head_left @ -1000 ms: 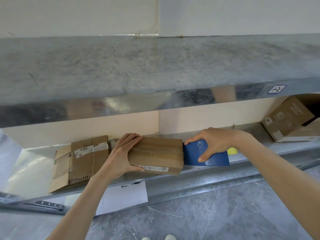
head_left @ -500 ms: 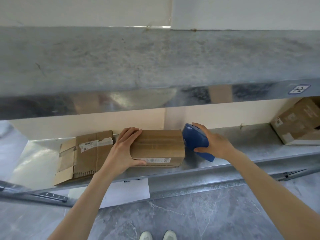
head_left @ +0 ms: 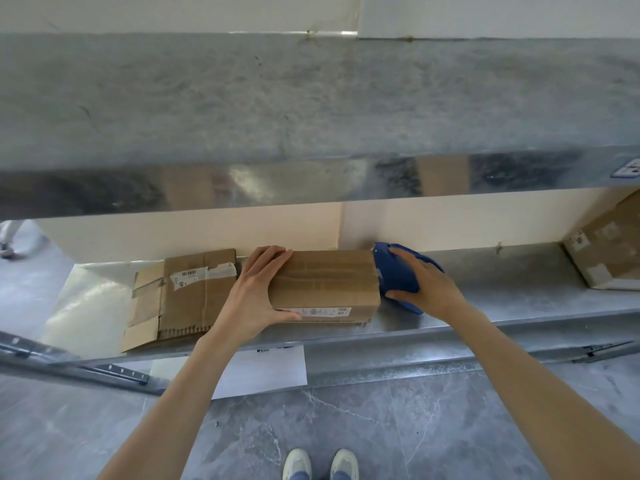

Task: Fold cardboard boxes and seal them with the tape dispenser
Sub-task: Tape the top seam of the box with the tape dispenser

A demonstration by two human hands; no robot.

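Showing a brown cardboard box [head_left: 323,280] lying on a low metal shelf [head_left: 502,296], toward the near edge, already folded into shape with its top flaps down. Gripping the box's left end with the left hand [head_left: 254,296], fingers reaching over the top and thumb pressing the near face beside a white label. Closing the right hand [head_left: 424,285] around a blue tape dispenser [head_left: 394,271], fingers curling over its back and thumb tucking beneath. Holding the dispenser against the box's right end, touching it.

Judging progress: folding of this box looking done, sealing looking under way at the right end. Catching a faint glossy band along the top, possibly tape, though not allowing a sure call. Probably leaving at least a pass of tape to finish here.

Also showing a flattened box [head_left: 187,292] just left of the held one, lying flat with old tape and a barcode label, not yet folded or sealed and so likely waiting its turn. Showing a third box [head_left: 609,251] well apart at the far right of the same shelf, tilting, its state unclear.

Taking in an upper shelf [head_left: 311,98] overhanging across the view, a sheet of paper [head_left: 266,372] lying below the low shelf, and a grey marbled floor [head_left: 346,427] with the tips of two pale shoes [head_left: 320,464] at the bottom.
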